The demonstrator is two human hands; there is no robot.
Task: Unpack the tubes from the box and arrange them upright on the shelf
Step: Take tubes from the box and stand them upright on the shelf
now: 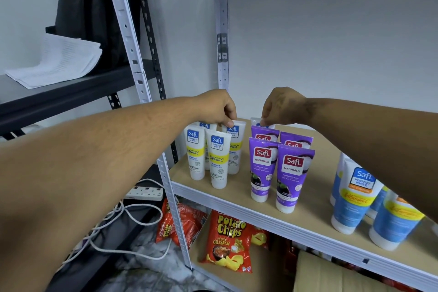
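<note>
On the wooden shelf (317, 187) stand several white-and-yellow tubes (219, 161) at the left, several purple tubes (292, 178) in the middle and several blue tubes (355, 199) at the right, all upright on their caps. My left hand (216, 108) pinches the top edge of the back white-and-yellow tube (234, 147). My right hand (283, 105) pinches the top of a white tube (257, 123) standing behind the purple ones; most of that tube is hidden. A corner of a cardboard box (331, 275) shows below the shelf at the bottom right.
A white metal upright (166, 163) frames the shelf's left front, another (222, 31) the back. Potato chip bags (227, 242) lie on the lower level. A black rack with papers (57, 59) stands at the left, with a power strip (144, 193) and cables on the floor.
</note>
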